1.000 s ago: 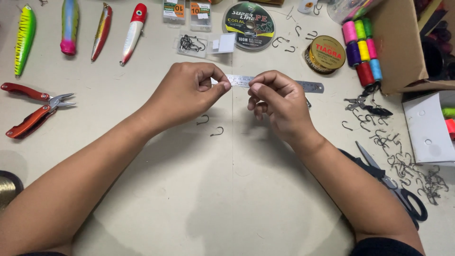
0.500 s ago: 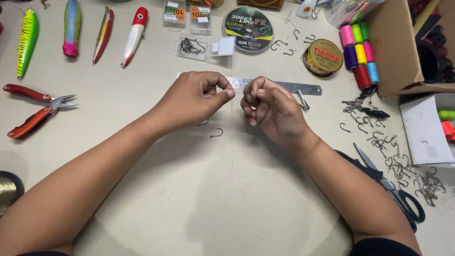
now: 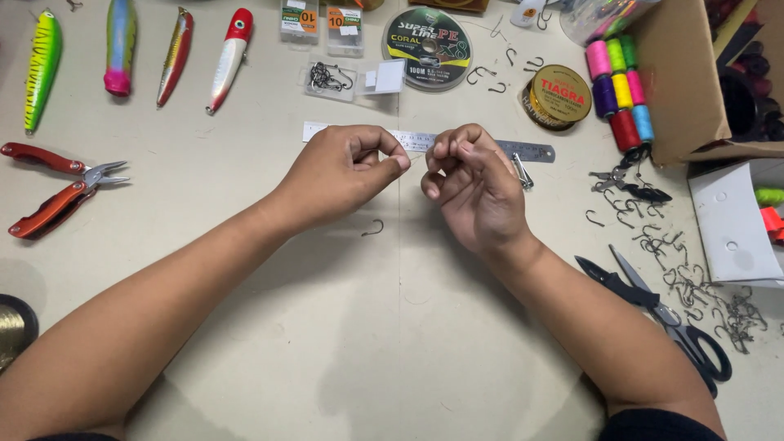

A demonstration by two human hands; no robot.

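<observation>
I am pinching something tiny (too small to tell) between my left hand (image 3: 347,173) and right hand (image 3: 472,184), fingertips nearly meeting above the ruler (image 3: 531,151) and a hook (image 3: 374,229).

Pinched between the fingertips of the left hand (image 3: 347,175) and right hand (image 3: 472,186), something too small to tell. Middle of the metal ruler (image 3: 535,151) hidden behind both hands. Near left, a round dark disc (image 3: 15,327) cut off by the edge. Far right, cardboard box (image 3: 682,73) and white box (image 3: 731,224) cut off by the edge, contents mostly hidden. Right, a tangle of hooks (image 3: 702,286), too fine to tell apart.
</observation>
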